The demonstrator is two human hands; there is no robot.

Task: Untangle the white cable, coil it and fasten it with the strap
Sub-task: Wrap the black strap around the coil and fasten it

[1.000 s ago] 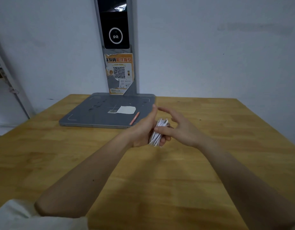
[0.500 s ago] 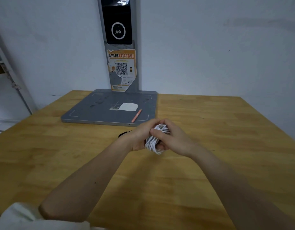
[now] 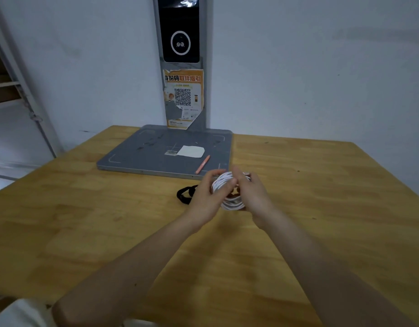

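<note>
- Both forearms are reaching in from the bottom of the frame over the wooden table.
- Around mid-frame, the left hand and right hand are curling round the coiled white cable, gripping it between them above the table.
- A black strap is lying on the table just left of the left hand.
- Farther up, a grey pad is carrying an orange pen and a white paper.
</note>
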